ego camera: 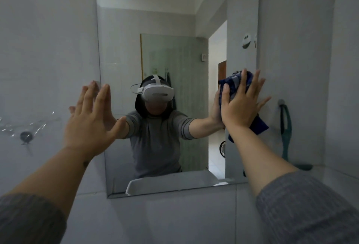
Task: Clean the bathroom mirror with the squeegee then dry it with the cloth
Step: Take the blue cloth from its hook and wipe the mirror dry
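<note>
The frameless bathroom mirror (174, 29) hangs on the tiled wall straight ahead. My right hand (240, 105) presses a dark blue cloth (258, 125) flat against the mirror's right side, at mid height, with fingers spread over it. My left hand (91, 119) is held up with fingers apart at the mirror's left edge and holds nothing. A teal squeegee (285, 136) hangs from a hook on the wall to the right of the mirror, its blade near the ledge.
A clear wall shelf with a dark suction mount (26, 136) sits on the left wall. A white round hook (246, 40) shows at the mirror's upper right. A tiled ledge (334, 173) runs along the right. The mirror reflects a sink edge, a glass shower screen and an open doorway.
</note>
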Motion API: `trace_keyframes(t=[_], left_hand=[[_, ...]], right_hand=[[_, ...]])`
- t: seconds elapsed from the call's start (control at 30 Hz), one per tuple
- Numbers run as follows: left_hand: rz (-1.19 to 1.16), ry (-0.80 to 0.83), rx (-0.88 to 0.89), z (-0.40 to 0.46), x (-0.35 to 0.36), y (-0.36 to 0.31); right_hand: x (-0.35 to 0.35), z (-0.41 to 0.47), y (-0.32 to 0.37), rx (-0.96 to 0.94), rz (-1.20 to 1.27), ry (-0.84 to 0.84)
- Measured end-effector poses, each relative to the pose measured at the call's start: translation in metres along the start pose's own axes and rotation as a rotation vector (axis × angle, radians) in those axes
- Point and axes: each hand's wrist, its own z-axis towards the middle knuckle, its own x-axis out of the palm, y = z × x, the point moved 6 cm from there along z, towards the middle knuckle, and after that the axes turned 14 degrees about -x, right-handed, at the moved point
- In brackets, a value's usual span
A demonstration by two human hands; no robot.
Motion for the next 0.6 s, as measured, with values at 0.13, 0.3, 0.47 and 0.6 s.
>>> trace_keyframes(t=[0.13, 0.3, 0.47, 0.6], left_hand=[[0.008, 0.012, -0.002, 0.002, 0.001, 0.001], [-0.042, 0.045, 0.046, -0.001, -0.006, 0.005], [-0.037, 0.04, 0.039, -0.009, -0.017, 0.017], [0.01, 0.057, 0.036, -0.019, -0.018, 0.023]], right_hand=[[0.006, -0.014, 0.039, -0.07, -0.012, 0.01], [0.006, -0.014, 0.092, -0.147, 0.014, -0.008], [0.008, -0.011, 0.154, -0.323, 0.027, 0.027], [0.01, -0.016, 0.206, -0.465, 0.02, 0.072]])
